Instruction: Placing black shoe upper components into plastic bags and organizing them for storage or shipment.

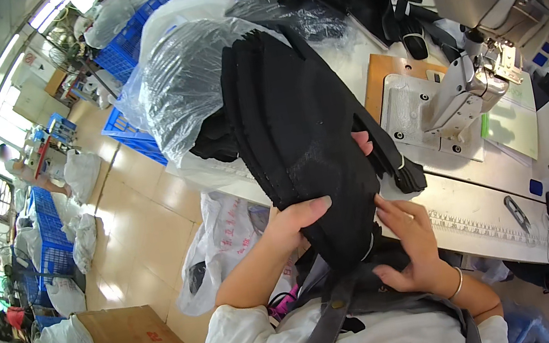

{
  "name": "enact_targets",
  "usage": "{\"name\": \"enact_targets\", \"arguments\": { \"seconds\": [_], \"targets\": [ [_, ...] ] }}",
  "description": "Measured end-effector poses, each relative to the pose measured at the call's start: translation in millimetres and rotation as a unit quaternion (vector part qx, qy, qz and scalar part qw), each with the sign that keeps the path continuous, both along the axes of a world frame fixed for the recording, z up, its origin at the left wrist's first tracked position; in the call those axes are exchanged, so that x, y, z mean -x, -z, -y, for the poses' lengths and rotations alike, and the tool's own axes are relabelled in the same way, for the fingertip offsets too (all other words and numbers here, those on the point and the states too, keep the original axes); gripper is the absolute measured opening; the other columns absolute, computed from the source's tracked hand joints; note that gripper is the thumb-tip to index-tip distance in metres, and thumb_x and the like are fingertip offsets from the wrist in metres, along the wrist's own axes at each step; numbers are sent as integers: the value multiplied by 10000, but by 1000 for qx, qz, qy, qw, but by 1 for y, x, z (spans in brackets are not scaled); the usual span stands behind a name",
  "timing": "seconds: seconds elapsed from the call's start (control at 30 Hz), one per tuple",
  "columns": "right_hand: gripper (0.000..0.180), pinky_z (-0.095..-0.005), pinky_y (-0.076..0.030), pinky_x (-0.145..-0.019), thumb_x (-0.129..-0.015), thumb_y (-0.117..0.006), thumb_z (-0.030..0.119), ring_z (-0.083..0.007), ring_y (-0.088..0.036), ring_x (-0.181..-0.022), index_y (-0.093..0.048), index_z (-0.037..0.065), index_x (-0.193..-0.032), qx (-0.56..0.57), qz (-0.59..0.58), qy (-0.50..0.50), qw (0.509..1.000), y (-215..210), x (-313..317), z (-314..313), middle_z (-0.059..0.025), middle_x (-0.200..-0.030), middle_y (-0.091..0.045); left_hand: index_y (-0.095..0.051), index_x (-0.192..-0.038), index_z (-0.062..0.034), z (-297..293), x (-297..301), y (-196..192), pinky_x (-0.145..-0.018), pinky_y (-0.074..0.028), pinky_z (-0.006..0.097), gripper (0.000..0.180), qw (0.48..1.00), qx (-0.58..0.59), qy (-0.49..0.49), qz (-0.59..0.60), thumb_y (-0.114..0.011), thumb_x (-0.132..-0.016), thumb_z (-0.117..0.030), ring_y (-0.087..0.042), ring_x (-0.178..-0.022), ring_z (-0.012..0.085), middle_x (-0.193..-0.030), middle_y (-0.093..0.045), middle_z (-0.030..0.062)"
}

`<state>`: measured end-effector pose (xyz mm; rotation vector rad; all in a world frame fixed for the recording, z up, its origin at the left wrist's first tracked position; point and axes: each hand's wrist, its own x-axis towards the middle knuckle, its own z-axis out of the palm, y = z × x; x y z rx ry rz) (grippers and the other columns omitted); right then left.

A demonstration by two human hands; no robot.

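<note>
We see the left hand point(295, 218) gripping a thick stack of black fabric pieces point(300, 130) from below, its thumb lying flat across the near face of the stack and its fingers wrapped out of sight behind it. The stack stands tilted in the air in front of the person, above the near edge of the sewing table point(475, 206), with its upper end against a clear plastic bag point(181, 78) that holds more dark cloth. Our right hand point(411, 244) sits lower and to the right, fingers loosely curled and a little apart, the fingertips touching the bottom edge of the stack and the dark fabric bunched beneath it; a thin bracelet point(458, 284) circles that wrist. Farther back on the table stands an industrial sewing machine point(469, 89), and small snips point(516, 211) lie near the table's right end.
</note>
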<state>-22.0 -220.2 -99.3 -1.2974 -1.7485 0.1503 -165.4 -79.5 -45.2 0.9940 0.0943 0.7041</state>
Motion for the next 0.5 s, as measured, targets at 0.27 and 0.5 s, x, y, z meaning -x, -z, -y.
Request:
{"name": "enact_targets", "arguments": {
  "seconds": [0.27, 0.5],
  "targets": [
    [845, -411, -289, -1009, -712, -728, 259, -364, -350, -1262, -274, -40, -1358, 28, -194, -172, 965, -57, -3, -7, -234, -1412, -277, -357, -1281, -15, 45, 2, -43, -983, -392, 354, 897, 963, -96, -168, -186, -749, -574, -402, -476, -1128, 202, -1210, -454, 99],
    [713, -386, -321, -1016, -846, -605, 201, -239, -363, -1257, -209, -54, -1382, 94, -405, -272, 868, -49, -4, 1, -192, -1382, -331, -549, -1015, 31, 62, -20, -63, -716, -492, 283, 343, 959, -75, -175, -210, -715, -742, -95, -594, -834, 167, -922, -604, 89]
  ]
}}
